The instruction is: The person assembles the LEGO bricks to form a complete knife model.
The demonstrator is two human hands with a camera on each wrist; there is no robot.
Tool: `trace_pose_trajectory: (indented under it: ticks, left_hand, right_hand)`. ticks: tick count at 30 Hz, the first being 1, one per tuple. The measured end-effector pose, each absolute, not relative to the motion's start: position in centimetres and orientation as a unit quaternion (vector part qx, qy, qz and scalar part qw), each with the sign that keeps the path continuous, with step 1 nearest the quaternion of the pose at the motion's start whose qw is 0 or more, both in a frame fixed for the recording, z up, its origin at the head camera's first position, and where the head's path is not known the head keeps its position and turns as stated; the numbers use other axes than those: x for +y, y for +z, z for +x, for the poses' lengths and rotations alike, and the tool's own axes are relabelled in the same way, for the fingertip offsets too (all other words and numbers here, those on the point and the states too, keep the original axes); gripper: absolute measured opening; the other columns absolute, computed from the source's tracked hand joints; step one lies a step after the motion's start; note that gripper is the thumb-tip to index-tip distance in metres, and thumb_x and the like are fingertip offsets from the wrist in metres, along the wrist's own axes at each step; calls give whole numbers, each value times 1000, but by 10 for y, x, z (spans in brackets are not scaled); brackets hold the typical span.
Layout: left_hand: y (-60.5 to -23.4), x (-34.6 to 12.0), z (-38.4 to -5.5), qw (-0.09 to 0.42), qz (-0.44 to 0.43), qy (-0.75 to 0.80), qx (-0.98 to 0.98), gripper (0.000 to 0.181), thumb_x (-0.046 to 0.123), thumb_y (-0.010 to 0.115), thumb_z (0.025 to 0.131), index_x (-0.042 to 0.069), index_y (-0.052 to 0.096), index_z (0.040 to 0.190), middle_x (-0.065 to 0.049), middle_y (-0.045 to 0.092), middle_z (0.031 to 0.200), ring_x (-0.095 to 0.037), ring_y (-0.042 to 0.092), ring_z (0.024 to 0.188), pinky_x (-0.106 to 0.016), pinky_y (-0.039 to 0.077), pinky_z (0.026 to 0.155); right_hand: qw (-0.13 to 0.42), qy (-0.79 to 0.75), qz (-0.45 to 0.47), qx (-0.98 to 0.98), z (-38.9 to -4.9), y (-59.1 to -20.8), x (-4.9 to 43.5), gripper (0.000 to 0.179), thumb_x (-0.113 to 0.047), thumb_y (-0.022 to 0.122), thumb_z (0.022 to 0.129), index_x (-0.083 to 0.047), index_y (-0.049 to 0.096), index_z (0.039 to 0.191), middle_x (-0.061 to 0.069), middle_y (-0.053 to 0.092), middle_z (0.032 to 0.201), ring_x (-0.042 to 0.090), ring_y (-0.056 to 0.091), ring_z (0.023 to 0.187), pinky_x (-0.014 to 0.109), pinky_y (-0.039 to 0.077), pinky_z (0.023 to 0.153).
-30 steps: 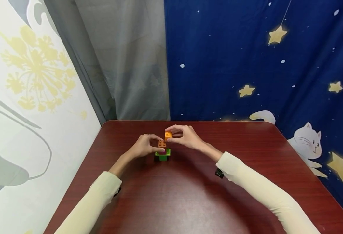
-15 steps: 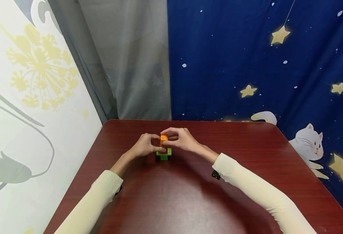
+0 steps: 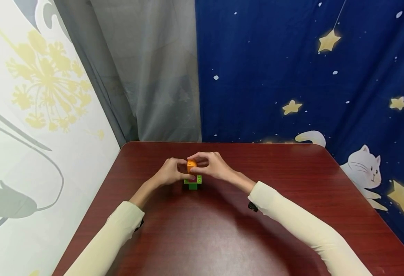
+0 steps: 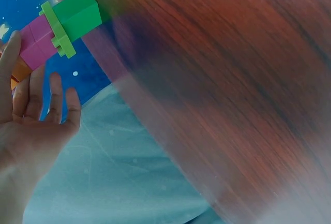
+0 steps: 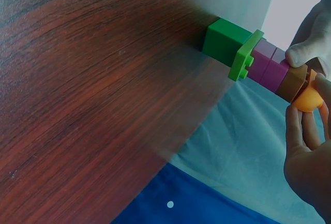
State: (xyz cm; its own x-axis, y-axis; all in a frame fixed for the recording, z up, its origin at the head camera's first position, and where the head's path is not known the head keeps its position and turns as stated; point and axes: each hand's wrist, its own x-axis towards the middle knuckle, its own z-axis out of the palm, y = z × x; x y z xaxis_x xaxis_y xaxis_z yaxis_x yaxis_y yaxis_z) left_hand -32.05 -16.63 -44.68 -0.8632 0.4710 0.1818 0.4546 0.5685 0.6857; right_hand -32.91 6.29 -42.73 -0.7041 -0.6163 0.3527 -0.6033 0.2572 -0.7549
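Observation:
A tower of toy building bricks stands upright on the table. It has a green brick [image 5: 226,43] at the foot, a lime plate [image 5: 244,61], purple bricks [image 5: 266,64] and a brownish-orange brick [image 5: 291,83]. My left hand [image 3: 169,171] grips the tower's upper part between thumb and fingers, the thumb lying near the top purple brick. Between thumb and fingertips my right hand [image 3: 215,166] pinches an orange brick with a rounded side [image 5: 309,100]. That orange brick sits right at the tower's top, its underside meeting the brownish-orange brick, slightly tilted in the right wrist view.
The dark red-brown wooden table [image 3: 202,234] spreads around the tower, its back edge not far behind it. Beyond rise a grey curtain [image 3: 160,76] and a blue starry curtain [image 3: 257,69]. A white patterned wall hanging [image 3: 22,153] borders the left side.
My right hand has moved left and slightly down, bringing the rounded orange brick from beside the tower onto its top. The left hand keeps its grip on the tower.

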Motion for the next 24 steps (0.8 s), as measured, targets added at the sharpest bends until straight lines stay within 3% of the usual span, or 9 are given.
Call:
trace_pose_trajectory:
  ticks: [8,15,19,24]
  left_hand:
    - [-443,-166,-320,14,253,380,890,36,30,90,83,12,78,112,1,77,102,-19,66,83,-29,54,73]
    - [-443,-165,-320,9,255,365,895,41,31,90,83,8,78,115,-2,77,106,-19,62,81,-29,52,72]
    - [-444,-166,-320,6,255,365,895,41,34,91,82,11,78,114,2,77,105,-15,64,83,-29,54,74]
    - [-444,-166,-319,7,257,371,893,42,33,91,81,10,78,114,1,77,103,-21,66,84,-30,54,74]
  right_hand:
    - [-11,-483,-400,779,-331,-431,61,37,-6,81,90,-2,72,126,10,75,117,24,73,108,37,59,89]
    - [-30,-463,-406,787,-330,-435,62,38,-9,81,90,-6,73,127,7,75,118,19,73,109,44,59,90]
    - [-29,-456,-413,788,-330,-435,62,39,-8,81,90,-5,72,128,8,75,119,20,72,110,45,58,90]
    - [-20,-436,-421,795,-329,-432,63,38,-8,81,91,-9,72,128,7,74,121,19,71,112,36,57,92]
